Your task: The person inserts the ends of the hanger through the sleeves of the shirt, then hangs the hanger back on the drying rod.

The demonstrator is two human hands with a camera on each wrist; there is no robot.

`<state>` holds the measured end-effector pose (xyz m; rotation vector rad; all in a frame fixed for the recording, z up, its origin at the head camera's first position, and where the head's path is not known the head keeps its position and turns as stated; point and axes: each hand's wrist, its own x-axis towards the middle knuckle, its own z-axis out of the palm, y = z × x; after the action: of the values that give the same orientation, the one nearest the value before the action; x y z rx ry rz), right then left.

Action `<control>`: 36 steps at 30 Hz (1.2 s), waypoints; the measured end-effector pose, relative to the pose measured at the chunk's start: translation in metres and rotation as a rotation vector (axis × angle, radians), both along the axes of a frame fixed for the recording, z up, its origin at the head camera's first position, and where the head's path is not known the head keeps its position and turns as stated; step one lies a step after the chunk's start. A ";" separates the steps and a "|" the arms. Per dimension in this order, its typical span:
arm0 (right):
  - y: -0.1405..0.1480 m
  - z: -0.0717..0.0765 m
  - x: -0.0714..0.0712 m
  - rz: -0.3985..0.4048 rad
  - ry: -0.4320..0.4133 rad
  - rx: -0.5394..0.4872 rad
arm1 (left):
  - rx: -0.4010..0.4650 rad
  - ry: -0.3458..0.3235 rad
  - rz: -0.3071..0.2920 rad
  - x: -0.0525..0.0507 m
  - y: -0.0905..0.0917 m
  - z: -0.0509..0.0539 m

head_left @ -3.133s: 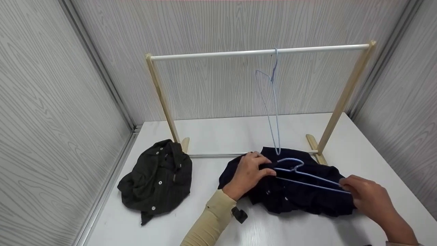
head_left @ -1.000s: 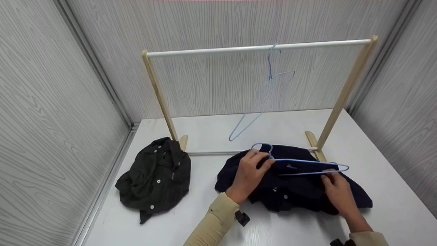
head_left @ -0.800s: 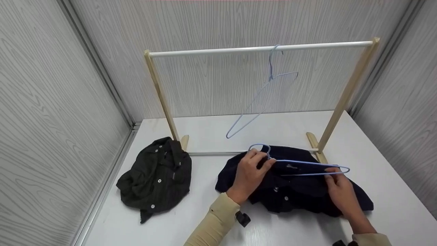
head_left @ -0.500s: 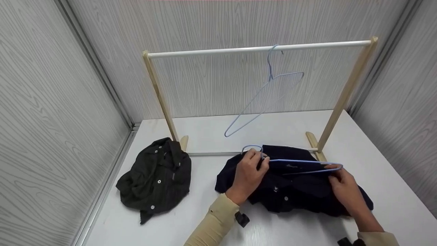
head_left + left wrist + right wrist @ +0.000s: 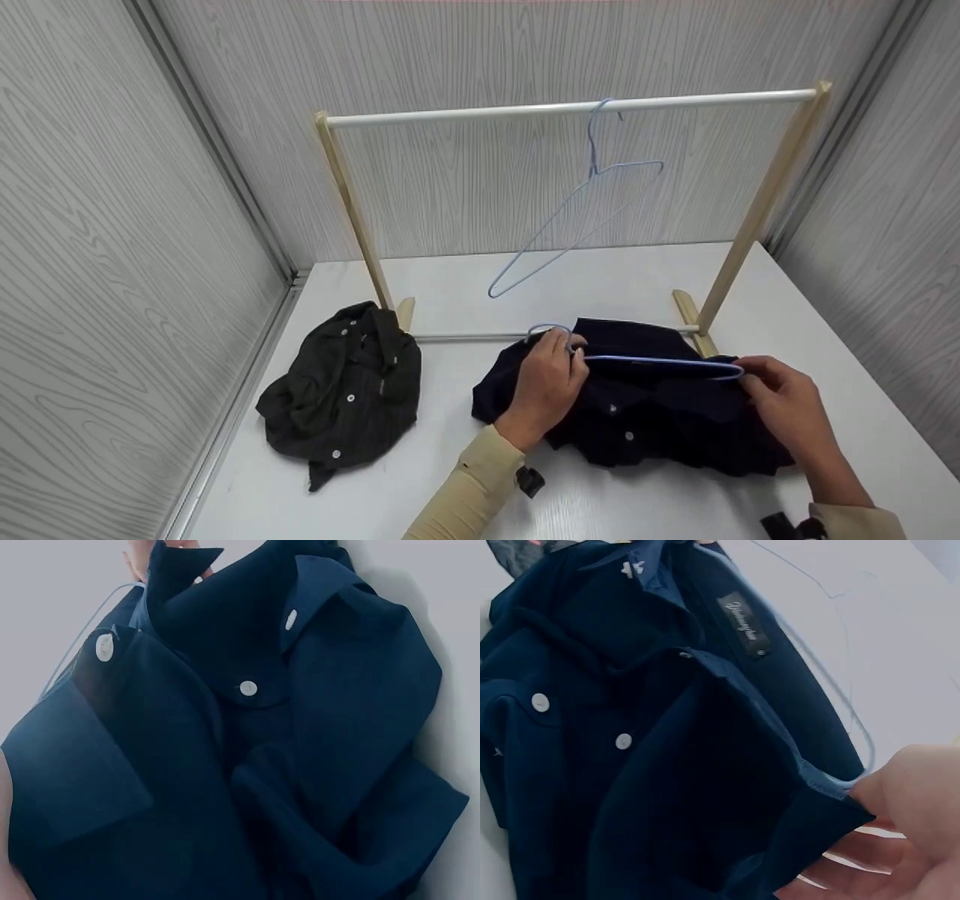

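A navy button shirt (image 5: 660,427) lies crumpled on the table, its open collar and label (image 5: 744,624) visible in the right wrist view. My left hand (image 5: 546,382) holds a light-blue wire hanger (image 5: 660,362) by its neck, just under the hook. The hanger's left arm is hidden by that hand and the cloth. At the hanger's right end, my right hand (image 5: 787,401) pinches the shirt's front edge between thumb and fingers. In the right wrist view, the hanger's tip lies against this edge, close to the thumb.
Behind the shirt stands a wooden-legged rack with a white rail (image 5: 465,115). A second blue wire hanger (image 5: 577,191) hangs from it. A dark green-black shirt (image 5: 345,397) lies bunched at the left of the table (image 5: 465,480). Panelled walls enclose three sides.
The held hanger has shifted left and slightly down. My right hand has moved right, from beneath the hanger's lower bar to its end. The hanging hanger has turned on the rail.
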<state>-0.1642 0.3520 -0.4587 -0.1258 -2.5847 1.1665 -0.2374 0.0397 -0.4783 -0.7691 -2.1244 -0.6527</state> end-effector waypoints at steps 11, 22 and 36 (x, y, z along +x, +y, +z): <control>-0.006 0.007 0.002 -0.082 0.119 0.064 | -0.070 -0.014 0.019 0.003 -0.002 -0.004; -0.031 0.002 -0.008 0.053 0.479 0.188 | -0.094 -0.055 -0.193 0.006 -0.003 -0.001; -0.059 -0.007 -0.012 0.273 0.602 0.421 | -0.023 -0.060 -0.306 0.008 0.003 0.004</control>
<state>-0.1761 0.2930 -0.4662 0.5920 -2.2623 0.5775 -0.2292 0.0424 -0.4741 -1.1133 -2.0897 -0.8209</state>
